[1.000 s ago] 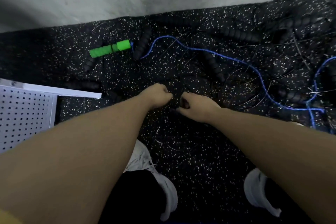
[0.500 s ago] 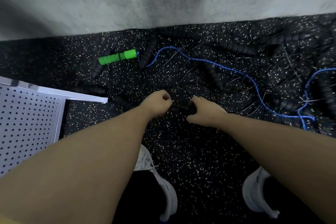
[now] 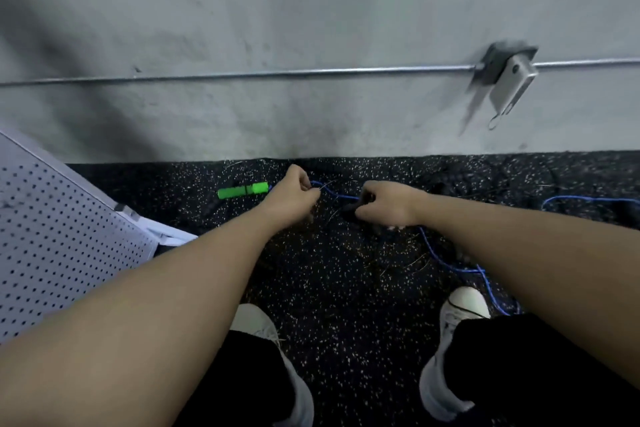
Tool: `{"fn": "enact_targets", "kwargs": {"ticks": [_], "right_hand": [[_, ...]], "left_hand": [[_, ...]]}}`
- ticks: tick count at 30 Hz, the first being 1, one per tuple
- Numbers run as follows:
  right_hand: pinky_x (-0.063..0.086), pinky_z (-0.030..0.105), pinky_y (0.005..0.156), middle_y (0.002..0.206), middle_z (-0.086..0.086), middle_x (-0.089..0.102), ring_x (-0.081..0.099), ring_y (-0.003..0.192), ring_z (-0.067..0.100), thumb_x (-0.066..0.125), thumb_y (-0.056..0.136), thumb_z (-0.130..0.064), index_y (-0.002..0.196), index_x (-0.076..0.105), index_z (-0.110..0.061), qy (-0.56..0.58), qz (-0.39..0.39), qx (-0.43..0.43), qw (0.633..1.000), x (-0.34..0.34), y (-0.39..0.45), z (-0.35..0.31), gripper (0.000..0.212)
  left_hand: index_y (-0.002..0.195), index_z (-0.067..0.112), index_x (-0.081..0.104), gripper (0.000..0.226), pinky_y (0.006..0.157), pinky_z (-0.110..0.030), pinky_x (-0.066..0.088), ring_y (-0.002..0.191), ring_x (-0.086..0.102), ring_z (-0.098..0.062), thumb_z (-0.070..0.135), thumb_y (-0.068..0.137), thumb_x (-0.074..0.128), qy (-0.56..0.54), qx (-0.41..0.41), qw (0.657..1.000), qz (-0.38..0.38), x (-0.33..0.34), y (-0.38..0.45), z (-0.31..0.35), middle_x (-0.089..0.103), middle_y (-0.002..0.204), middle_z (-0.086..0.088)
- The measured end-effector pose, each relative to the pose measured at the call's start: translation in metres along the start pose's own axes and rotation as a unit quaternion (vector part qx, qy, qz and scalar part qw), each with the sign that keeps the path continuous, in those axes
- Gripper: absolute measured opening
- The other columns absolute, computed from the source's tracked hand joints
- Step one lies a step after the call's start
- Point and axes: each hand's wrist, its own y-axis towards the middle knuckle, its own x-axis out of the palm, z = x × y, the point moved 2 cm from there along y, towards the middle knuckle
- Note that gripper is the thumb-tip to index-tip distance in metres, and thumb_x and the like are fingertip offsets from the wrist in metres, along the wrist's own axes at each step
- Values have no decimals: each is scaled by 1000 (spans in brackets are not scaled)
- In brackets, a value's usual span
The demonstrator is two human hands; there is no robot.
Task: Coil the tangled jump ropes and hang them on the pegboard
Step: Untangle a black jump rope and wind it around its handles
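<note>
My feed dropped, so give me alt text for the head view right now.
Both hands work over a speckled black floor: the left hand pinches a thin cord, the right hand grips a black handle. A blue rope trails right from a green handle; a white pegboard leans at left.

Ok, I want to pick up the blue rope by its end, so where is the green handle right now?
The green handle lies on the speckled floor near the wall, just left of the left hand.

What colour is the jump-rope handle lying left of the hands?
Bright green foam handle, seen in the head view.
</note>
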Motion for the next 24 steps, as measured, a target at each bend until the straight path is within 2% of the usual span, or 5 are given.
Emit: {"fn": "enact_targets", "kwargs": {"ticks": [4,9,15,20,24], "right_hand": [[48,30,59,83,5,63,59,65,23,49,94,-36,97,50,-20,23,87,-16,996,-19,-46,-25,17],[40,25,45,67,12,56,50,45,23,45,99,-33,113,46,-15,255,153,-5,955,-57,-85,-38,22],[47,29,52,85,13,56,54,63,23,47,97,-18,109,52,-14,398,98,-67,910,-54,-109,-51,14],[55,23,62,91,5,73,69,75,14,60,95,-7,116,65,-19,447,63,-140,881,-49,-102,-49,25],[54,25,80,114,7,74,68,96,17,64,93,-3,122,65,-22,394,79,-152,903,-47,-86,-35,35]], "left_hand": [[98,25,44,10,77,-44,58,85,73,-23,29,103,52,-17,12,999,24,-21,-38,30,66,110,-7],[118,16,48,16,66,-35,54,71,69,-19,28,107,49,-100,8,995,-1,-31,-79,52,71,104,-9],[127,24,47,30,83,-45,62,91,72,-24,45,105,48,-178,56,982,7,-22,-98,86,67,113,-4],[132,31,44,36,78,-39,64,91,75,-21,50,102,54,-239,63,969,7,-13,-92,101,63,122,2],[129,29,46,32,97,-46,57,110,67,-21,42,101,56,-197,66,978,12,-8,-77,95,63,128,-1]]}}
